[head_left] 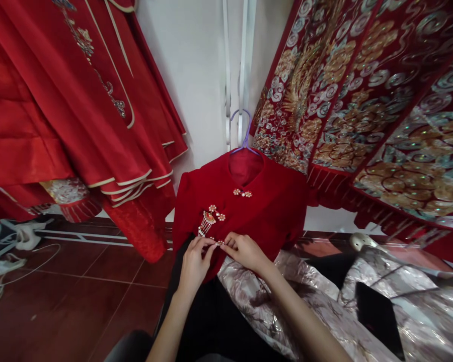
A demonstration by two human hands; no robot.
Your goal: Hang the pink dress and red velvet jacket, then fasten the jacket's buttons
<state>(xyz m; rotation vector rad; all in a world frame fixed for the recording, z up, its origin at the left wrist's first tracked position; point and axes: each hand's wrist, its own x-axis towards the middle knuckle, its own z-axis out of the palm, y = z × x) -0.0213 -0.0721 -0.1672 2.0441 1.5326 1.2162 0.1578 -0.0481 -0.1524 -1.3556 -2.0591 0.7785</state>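
Pinching, left hand: holding the left end of the lower clasp between thumb and index fingertips, with only the clasp's thickness between; other fingers bent in close behind.
Pinching, right hand: closing thumb and index fingertips on the right end of the same clasp, opposite the left; remaining fingers curled and bunched together.
Lower clasp: set near the bottom of the red jacket, just below the tasselled ornament; partly hidden by fingertips.
Red jacket: hanging, front facing outward, from the purple hanger, in front of the white rails; fastened near the collar with the upper clasp, well apart from both hands.
Left edge: pale-piped red garments near the jacket's shoulder, with a narrow strip of white wall between; bare tiled floor well to the left of the left forearm.
Right edge: embroidered garments crowding close to the jacket's shoulder; impossible to tell whether touching.
Below: shiny pale fabric spread beneath the right forearm, bearing a flat black object farther right; black cloth between the forearms, with open room above.
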